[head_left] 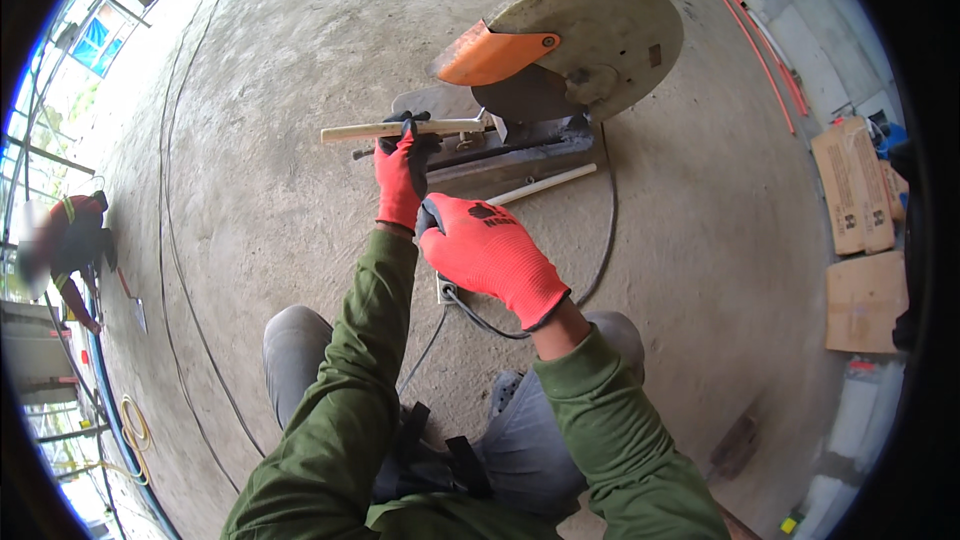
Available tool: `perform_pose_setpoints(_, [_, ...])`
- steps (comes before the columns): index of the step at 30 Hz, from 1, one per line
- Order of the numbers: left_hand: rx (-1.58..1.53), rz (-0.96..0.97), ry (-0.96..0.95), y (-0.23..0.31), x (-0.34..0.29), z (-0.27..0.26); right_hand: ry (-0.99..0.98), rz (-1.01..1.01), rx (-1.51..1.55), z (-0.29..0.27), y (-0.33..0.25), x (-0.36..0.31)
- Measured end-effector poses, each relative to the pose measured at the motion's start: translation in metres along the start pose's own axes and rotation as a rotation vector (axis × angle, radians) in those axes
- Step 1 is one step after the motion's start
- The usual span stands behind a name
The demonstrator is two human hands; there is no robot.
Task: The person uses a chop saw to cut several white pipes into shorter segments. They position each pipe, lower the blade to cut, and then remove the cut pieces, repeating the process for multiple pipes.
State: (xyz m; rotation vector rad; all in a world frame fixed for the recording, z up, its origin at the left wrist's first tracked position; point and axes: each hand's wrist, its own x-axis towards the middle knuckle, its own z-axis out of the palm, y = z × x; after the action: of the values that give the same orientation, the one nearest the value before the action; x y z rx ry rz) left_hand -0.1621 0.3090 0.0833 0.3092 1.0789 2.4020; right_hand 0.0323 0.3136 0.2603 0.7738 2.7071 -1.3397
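My left hand (405,168), in a red and black work glove, is closed around a pale, slim rod (350,132) held level. The rod's right end reaches the clamp area on the base (540,150) of a chop saw. Above the base is the saw's large round grey guard (625,35), with an orange cover (497,52). My right hand (495,252), gloved alike, is curled closed nearer to me, beside my left wrist. Its fingertips are mostly hidden, and what they hold I cannot make out. A white rod (545,183) shows just beyond it, in front of the base.
A black cable (612,230) runs from the saw toward a socket (447,290) by my knees. Long thin cables (168,180) cross the floor at left, where another person (75,240) bends down. Red pipes (735,15) and cardboard boxes (853,190) line the right wall.
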Motion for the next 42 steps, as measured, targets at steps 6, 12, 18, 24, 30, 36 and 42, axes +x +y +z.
perform_pose_setpoints(6, [0.05, 0.071, -0.073, -0.001, 0.001, 0.0, -0.005, 0.0, -0.015, -0.002, -0.004, -0.001])
perform_pose_setpoints(12, [0.193, 0.23, -0.107, -0.004, 0.004, -0.006, -0.014, 0.004, -0.019, -0.002, -0.004, 0.0])
perform_pose_setpoints(18, [0.233, 0.215, -0.167, 0.002, -0.008, 0.004, -0.034, 0.007, -0.007, -0.003, -0.004, 0.0])
perform_pose_setpoints(24, [0.291, 0.244, -0.184, 0.0, -0.01, 0.009, -0.044, 0.005, 0.0, -0.002, -0.004, 0.003])
perform_pose_setpoints(30, [0.326, 0.242, -0.195, 0.0, -0.017, 0.017, -0.053, 0.023, 0.026, -0.004, -0.006, 0.002])
perform_pose_setpoints(36, [0.34, 0.274, -0.215, -0.006, -0.022, 0.024, -0.049, -0.001, 0.034, -0.003, -0.004, 0.002])
perform_pose_setpoints(42, [0.386, 0.314, -0.205, -0.011, -0.027, 0.027, -0.038, -0.017, 0.011, -0.001, -0.003, 0.002])
